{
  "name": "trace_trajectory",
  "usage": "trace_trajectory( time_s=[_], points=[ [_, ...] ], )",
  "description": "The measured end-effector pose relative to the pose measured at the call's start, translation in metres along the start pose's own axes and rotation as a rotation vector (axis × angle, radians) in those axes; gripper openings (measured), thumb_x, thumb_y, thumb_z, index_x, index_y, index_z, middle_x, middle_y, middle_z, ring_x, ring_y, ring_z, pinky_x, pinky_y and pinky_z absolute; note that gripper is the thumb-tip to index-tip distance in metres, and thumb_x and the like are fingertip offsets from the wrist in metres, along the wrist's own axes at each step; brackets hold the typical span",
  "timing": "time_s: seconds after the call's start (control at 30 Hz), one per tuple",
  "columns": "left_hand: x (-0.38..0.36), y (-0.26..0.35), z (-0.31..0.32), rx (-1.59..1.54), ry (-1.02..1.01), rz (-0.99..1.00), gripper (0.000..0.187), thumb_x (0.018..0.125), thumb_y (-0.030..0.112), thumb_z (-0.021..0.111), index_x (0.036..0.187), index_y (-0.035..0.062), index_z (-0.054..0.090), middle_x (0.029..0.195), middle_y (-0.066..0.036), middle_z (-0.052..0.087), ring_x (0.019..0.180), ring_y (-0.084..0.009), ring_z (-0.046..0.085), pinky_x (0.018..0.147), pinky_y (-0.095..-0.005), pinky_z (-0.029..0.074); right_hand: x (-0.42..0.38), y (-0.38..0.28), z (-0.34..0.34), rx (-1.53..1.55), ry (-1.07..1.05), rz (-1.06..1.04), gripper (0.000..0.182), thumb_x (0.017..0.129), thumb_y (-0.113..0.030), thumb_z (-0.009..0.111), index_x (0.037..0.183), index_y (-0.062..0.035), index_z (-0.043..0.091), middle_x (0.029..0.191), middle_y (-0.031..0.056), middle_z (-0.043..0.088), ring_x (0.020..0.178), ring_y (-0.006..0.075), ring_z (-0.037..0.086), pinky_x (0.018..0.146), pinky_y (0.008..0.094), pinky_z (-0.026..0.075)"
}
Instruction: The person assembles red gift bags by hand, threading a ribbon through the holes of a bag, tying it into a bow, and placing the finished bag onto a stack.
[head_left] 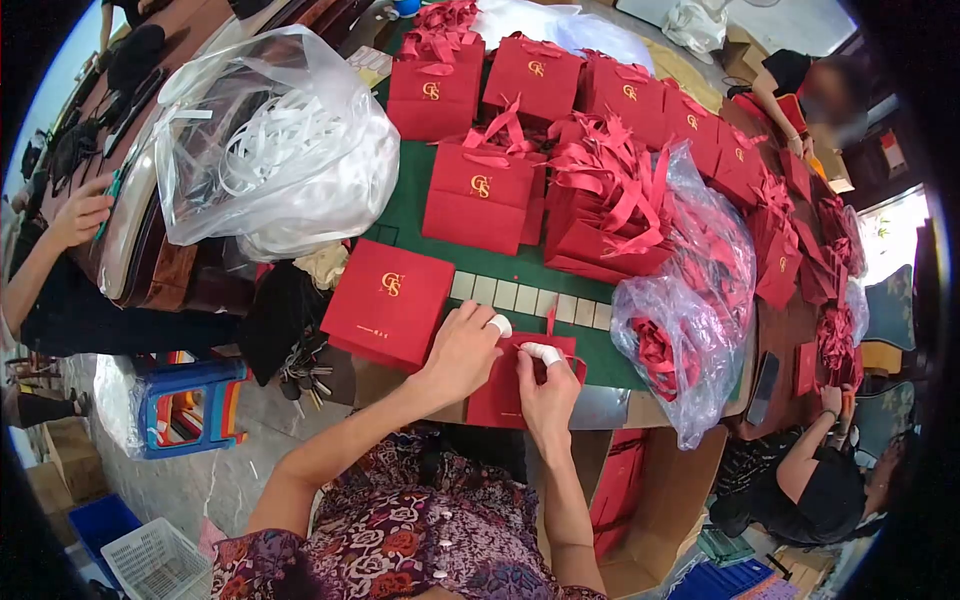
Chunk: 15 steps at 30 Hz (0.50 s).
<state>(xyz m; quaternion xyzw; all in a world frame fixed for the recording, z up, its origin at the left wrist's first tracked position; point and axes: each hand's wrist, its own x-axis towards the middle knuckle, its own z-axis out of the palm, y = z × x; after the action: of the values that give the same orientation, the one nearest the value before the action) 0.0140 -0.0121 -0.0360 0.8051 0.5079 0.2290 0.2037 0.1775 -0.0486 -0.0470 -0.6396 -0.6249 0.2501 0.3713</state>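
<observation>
Red bag (493,403) beneath hands (464,348) (551,398) (some fingers (541,352) wrapped).

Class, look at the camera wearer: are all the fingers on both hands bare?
No, white, tube-shaped finger coverings show on the left hand and the right hand.

Red bags (475,205) block ahead; green tabletop (408,195) (apparently passable) opens left.

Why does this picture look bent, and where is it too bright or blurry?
Head view: fisheye-like curving, probably a wide lens, with dark corners; the bright rectangular window at right nearly washes out; the clear plastic bag of red ribbons catches glare; a co-worker's head is smeared; the left hand and right hand look fairly sharp.
</observation>
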Motion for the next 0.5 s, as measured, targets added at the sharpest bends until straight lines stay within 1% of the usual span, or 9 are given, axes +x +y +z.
trace_trajectory(
  time_s=[0.07,0.13,0.2,0.27,0.33,0.37,0.43,0.47,0.5],
  points=[
    [0.002,-0.003,-0.002,-0.022,-0.024,0.004,0.024,0.074,0.006,0.073,0.096,-0.0006,0.065,0.104,-0.013,0.059,0.101,-0.0315,0.053,0.086,-0.0406,0.046,-0.001,-0.004,-0.003,0.007,0.004,-0.012,0.01,0.088,-0.005,0.069,0.097,-0.0003,0.069,0.091,0.0141,0.071,0.079,0.0251,0.069,0.071,0.0331,0.053],
    [0.003,-0.004,-0.002,-0.119,-0.003,0.001,0.017,0.076,0.004,0.07,0.092,0.0001,0.066,0.101,-0.013,0.06,0.1,-0.0316,0.053,0.083,-0.0402,0.046,-0.002,-0.004,-0.004,0.013,0.009,-0.025,0.01,0.088,-0.005,0.069,0.096,-0.0001,0.068,0.091,0.0141,0.07,0.08,0.0255,0.069,0.071,0.0333,0.053],
    [0.001,0.004,-0.003,-0.062,0.022,0.007,0.015,0.077,0.004,0.068,0.091,-0.0001,0.066,0.099,-0.013,0.06,0.1,-0.0316,0.053,0.083,-0.0403,0.047,-0.004,-0.003,-0.004,-0.008,0.003,-0.047,0.01,0.085,-0.008,0.071,0.095,-0.0041,0.069,0.087,0.0173,0.069,0.079,0.0378,0.067,0.084,0.0424,0.055],
    [0.0,0.008,-0.004,-0.006,0.048,0.012,0.013,0.079,0.004,0.066,0.091,-0.0002,0.065,0.098,-0.013,0.06,0.099,-0.0316,0.053,0.082,-0.0405,0.047,-0.005,-0.002,-0.004,0.0,0.005,-0.035,0.01,0.085,-0.008,0.071,0.094,-0.0044,0.069,0.087,0.0173,0.069,0.079,0.0382,0.067,0.087,0.0435,0.054],
    [-0.001,0.008,-0.004,-0.025,0.067,0.019,0.015,0.079,0.002,0.065,0.094,0.0016,0.063,0.092,-0.015,0.058,0.092,-0.0348,0.055,0.079,-0.0429,0.048,-0.006,-0.002,-0.003,0.01,0.005,-0.024,0.011,0.085,-0.009,0.071,0.094,-0.0046,0.069,0.086,0.0173,0.069,0.079,0.0385,0.067,0.089,0.0446,0.054],
    [0.0,0.006,-0.003,-0.024,0.066,0.018,0.015,0.079,0.002,0.065,0.094,0.0016,0.063,0.092,-0.015,0.058,0.092,-0.0348,0.055,0.079,-0.0429,0.048,-0.007,-0.002,-0.003,-0.003,0.004,-0.024,0.011,0.085,-0.01,0.072,0.094,-0.0052,0.069,0.086,0.0172,0.069,0.079,0.0383,0.067,0.089,0.0448,0.054],
    [0.0,0.001,-0.001,-0.166,0.023,-0.046,0.011,0.082,0.003,0.063,0.093,0.0007,0.063,0.088,-0.017,0.06,0.087,-0.0374,0.058,0.076,-0.0458,0.05,-0.009,-0.002,-0.002,-0.015,0.002,-0.024,0.011,0.085,-0.01,0.072,0.094,-0.0057,0.069,0.086,0.017,0.069,0.079,0.0381,0.067,0.088,0.045,0.054],
    [0.0,0.001,-0.001,-0.165,0.021,-0.046,0.011,0.082,0.003,0.063,0.093,0.0007,0.063,0.088,-0.017,0.06,0.087,-0.0374,0.058,0.076,-0.0458,0.05,-0.009,-0.002,-0.002,-0.015,0.008,-0.032,0.011,0.084,-0.011,0.072,0.094,-0.0062,0.069,0.086,0.0169,0.069,0.08,0.0379,0.067,0.089,0.0448,0.054],
    [-0.001,0.002,-0.003,-0.205,-0.023,-0.099,0.011,0.084,0.003,0.062,0.094,0.0003,0.062,0.087,-0.018,0.061,0.084,-0.0385,0.06,0.074,-0.0464,0.05,-0.01,-0.003,-0.002,-0.015,0.015,-0.039,0.011,0.084,-0.011,0.073,0.094,-0.0066,0.07,0.086,0.0167,0.069,0.08,0.0378,0.067,0.089,0.0447,0.054]
  ],
)
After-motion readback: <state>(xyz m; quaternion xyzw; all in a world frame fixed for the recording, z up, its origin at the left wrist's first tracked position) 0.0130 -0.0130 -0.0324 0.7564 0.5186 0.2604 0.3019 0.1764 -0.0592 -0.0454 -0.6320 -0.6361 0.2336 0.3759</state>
